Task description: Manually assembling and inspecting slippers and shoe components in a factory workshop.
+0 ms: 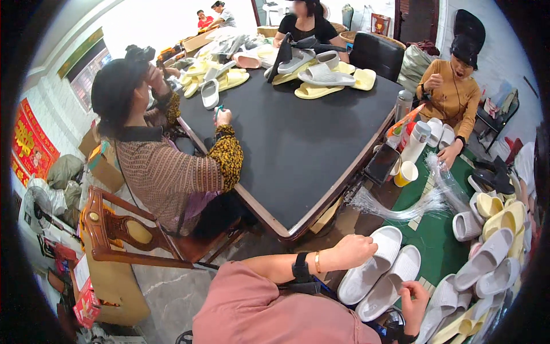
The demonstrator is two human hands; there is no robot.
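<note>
A pair of grey slippers lies side by side in front of me at the edge of the green tabletop. My left hand, with a bracelet and a black band at its wrist, is closed over the left slipper's upper end. Whatever its curled fingers may hold is too small to make out. Beside the right slipper, my right hand is closed with thumb and forefinger drawn together; nothing between them can be told apart. A bundle of thin clear plastic strands lies just beyond the pair.
Grey and yellow slippers are heaped along my right. Past the strands stand a yellow cup, a white bottle and a dark phone. A black table bears more slippers. Several co-workers sit around; a wooden chair stands left.
</note>
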